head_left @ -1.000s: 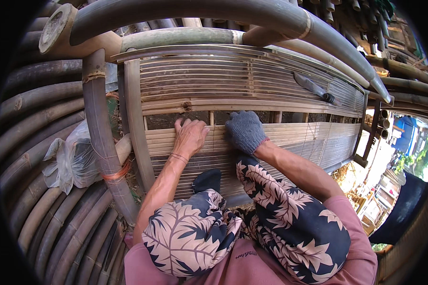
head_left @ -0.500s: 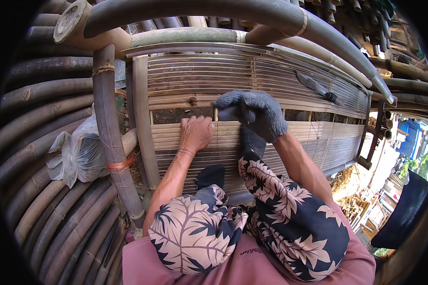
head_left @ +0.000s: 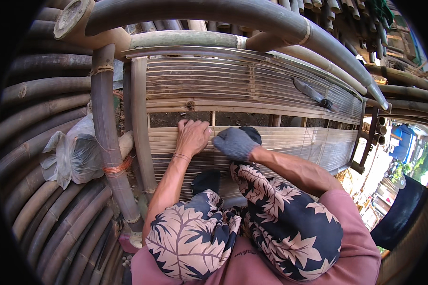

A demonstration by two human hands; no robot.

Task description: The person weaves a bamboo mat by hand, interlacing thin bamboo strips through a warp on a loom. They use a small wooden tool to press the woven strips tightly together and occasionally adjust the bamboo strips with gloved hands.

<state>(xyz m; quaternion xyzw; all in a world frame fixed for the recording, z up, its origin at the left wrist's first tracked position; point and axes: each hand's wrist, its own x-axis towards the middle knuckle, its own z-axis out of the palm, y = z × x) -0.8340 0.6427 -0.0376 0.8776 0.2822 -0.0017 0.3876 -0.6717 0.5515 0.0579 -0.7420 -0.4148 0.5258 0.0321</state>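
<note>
Grey knit glove (head_left: 242, 146) on the right hand (head_left: 233, 143): fingers drawn together, pointing at the left hand (head_left: 193, 136), just beside it over the front slats (head_left: 290, 137). Can't tell if it pinches anything, palm side hidden. Left hand is bare, fingers bent at the far edge of those slats; can't tell if it's a real grip. Front slats lie on the person's side of the bench (head_left: 139, 109), across the gap (head_left: 245, 118) from the back slats (head_left: 199, 85)

Risks, my read: bare fingertips sit right at the gap, so a slat sliding forward could nip them. Splinters too, no glove that side. Both hands bunch toward the left end, so an uneven push could skew the slats. Foot (head_left: 250, 134) is tight beside the glove; a shift there could disturb them. Knife (head_left: 310, 90) lies loose on the back slats, well apart from both hands; a hard knock could slide it

Vs half a second ago: that frame has the right hand raised, fingers apart; now it's lower, fingers together. Left hand stays at the same edge, knife unmoved
</note>
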